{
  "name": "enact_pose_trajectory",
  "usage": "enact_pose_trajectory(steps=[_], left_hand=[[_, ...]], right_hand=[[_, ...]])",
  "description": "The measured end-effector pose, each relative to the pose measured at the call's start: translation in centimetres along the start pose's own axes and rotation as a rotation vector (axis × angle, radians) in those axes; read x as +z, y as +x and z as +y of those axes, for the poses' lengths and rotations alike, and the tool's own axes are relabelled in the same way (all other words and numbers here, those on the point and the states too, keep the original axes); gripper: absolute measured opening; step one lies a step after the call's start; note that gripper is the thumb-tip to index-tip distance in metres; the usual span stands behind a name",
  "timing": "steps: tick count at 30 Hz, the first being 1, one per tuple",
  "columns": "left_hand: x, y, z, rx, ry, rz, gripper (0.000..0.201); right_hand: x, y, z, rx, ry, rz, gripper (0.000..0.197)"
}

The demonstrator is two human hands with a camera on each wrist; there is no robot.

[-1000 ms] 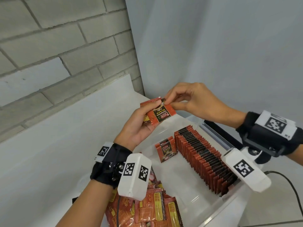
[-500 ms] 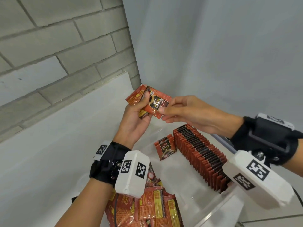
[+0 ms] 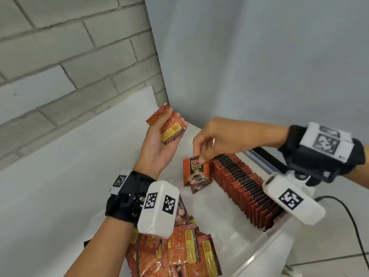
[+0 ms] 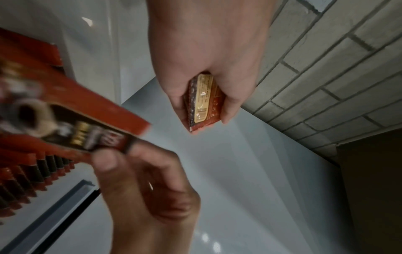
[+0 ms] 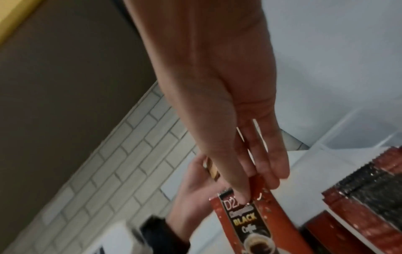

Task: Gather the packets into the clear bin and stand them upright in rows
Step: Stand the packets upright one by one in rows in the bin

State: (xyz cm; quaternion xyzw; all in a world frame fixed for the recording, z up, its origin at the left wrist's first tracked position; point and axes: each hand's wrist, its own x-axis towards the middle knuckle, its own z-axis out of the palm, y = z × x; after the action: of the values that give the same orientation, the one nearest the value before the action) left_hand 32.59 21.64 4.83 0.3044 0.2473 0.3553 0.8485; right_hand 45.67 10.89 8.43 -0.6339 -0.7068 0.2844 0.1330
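My left hand (image 3: pixel 173 124) is raised over the table and grips a small stack of red coffee packets (image 3: pixel 169 130), also seen in the left wrist view as packets (image 4: pixel 203 103). My right hand (image 3: pixel 200 159) pinches the top edge of one red and black packet (image 3: pixel 196 173) and holds it upright inside the clear bin (image 3: pixel 223 218). This packet (image 5: pixel 245 220) hangs just left of the far end of a long row of upright packets (image 3: pixel 241 188). Another packet's lower corner (image 3: pixel 197 189) shows beneath it.
A loose pile of packets (image 3: pixel 179 250) lies at the bin's near end, under my left wrist. The white table (image 3: pixel 65 176) stretches left to a brick wall (image 3: pixel 60 56). A black cable (image 3: pixel 351 216) runs along the right.
My right hand pulled one packet off the stack in my left hand and lowered it into the bin beside the row's far end. The left hand stayed raised with the remaining packets.
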Motion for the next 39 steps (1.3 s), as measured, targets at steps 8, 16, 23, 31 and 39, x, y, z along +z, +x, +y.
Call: enact_pose_trajectory(steps=[8, 16, 23, 31, 39], left_hand=[[0.1, -0.4, 0.0, 0.011, 0.042, -0.056, 0.010], [0.1, -0.6, 0.0, 0.001, 0.054, -0.069, 0.010], [0.1, -0.5, 0.0, -0.006, 0.060, -0.063, 0.007], [0.0, -0.3, -0.1, -0.021, 0.041, -0.059, 0.006], [0.0, -0.4, -0.1, -0.030, 0.111, -0.091, 0.008]], right_hand=[[3.0, 1.3, -0.8, 0.002, -0.454, -0.056, 0.011], [3.4, 1.7, -1.1, -0.013, -0.584, -0.080, 0.014], [3.4, 1.7, -1.3, -0.009, -0.620, -0.099, 0.014], [3.1, 1.6, -0.8, 0.019, -0.554, -0.113, 0.021], [-0.5, 0.6, 0.5, 0.150, 0.061, 0.210, 0.022]])
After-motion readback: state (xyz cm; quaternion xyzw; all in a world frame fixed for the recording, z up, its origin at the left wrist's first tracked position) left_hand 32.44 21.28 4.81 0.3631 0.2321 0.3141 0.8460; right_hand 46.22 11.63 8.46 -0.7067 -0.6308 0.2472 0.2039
